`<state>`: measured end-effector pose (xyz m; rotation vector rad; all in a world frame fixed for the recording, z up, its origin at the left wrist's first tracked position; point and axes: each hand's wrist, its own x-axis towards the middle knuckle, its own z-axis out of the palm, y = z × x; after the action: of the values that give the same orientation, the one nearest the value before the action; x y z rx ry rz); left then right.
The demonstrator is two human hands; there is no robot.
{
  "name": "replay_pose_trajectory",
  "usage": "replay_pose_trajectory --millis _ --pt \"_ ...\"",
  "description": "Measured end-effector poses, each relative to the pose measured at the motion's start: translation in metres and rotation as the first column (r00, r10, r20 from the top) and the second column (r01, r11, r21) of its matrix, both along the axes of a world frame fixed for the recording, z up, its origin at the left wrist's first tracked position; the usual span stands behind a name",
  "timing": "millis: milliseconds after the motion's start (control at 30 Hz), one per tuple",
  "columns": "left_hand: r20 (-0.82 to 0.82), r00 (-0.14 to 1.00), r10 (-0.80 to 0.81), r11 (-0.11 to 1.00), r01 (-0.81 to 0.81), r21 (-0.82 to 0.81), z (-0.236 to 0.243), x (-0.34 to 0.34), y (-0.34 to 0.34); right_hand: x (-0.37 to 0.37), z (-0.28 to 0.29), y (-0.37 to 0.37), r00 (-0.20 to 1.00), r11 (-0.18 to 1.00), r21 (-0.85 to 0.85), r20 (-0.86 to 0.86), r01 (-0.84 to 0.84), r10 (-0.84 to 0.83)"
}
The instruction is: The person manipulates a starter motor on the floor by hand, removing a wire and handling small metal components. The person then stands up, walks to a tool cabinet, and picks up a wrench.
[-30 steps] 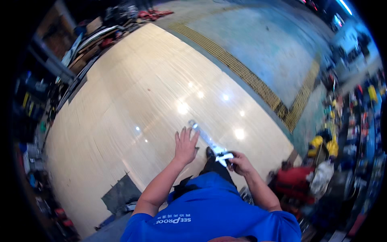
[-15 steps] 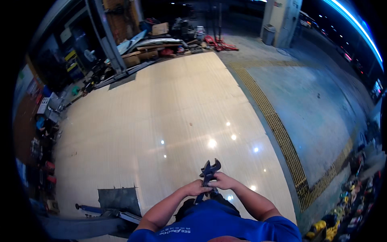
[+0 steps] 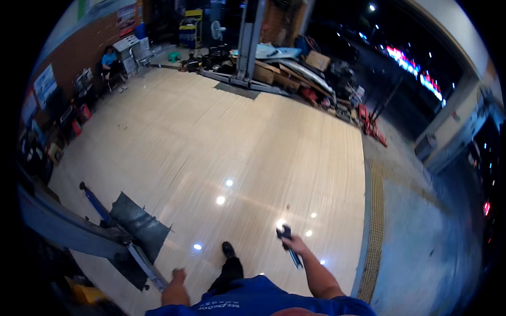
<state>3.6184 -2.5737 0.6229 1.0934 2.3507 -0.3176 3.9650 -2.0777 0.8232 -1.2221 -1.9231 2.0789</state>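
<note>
My right hand is closed around a dark adjustable wrench, its jaw end pointing up and its handle sticking out below my fist. My left hand hangs low at my side with nothing in it, its fingers loosely curled, close to the end of a grey metal rail. My dark shoe steps forward on the glossy tan floor between the two hands.
A blue lift arm and a dark floor mat lie at lower left. A vehicle lift post and piled boards and boxes stand at the back. A seated person is far left. Yellow tactile paving runs along the right.
The view has swung around the workshop. Both hands were together on the wrench; now only my right hand holds it and my left has dropped to my side.
</note>
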Motion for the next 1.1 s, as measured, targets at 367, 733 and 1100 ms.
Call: replay_pose_trajectory --millis 367,733,1100 --pt "0.473 0.064 0.879 0.129 -0.986 -0.106 0.048 -0.091 0.017 0.026 -0.08 0.044 0.596 0.98 -0.08 0.801 0.183 -0.046" --pt "0.567 0.434 0.7 0.507 -0.862 0.034 0.032 -0.343 0.276 -0.291 -0.05 0.228 0.697 0.993 -0.019 0.714 0.115 -0.067" --pt "0.6 0.299 0.742 -0.04 -0.874 0.485 0.12 -0.599 0.366 -0.758 -0.045 0.47 0.89 0.99 0.101 0.454 -0.095 0.039"
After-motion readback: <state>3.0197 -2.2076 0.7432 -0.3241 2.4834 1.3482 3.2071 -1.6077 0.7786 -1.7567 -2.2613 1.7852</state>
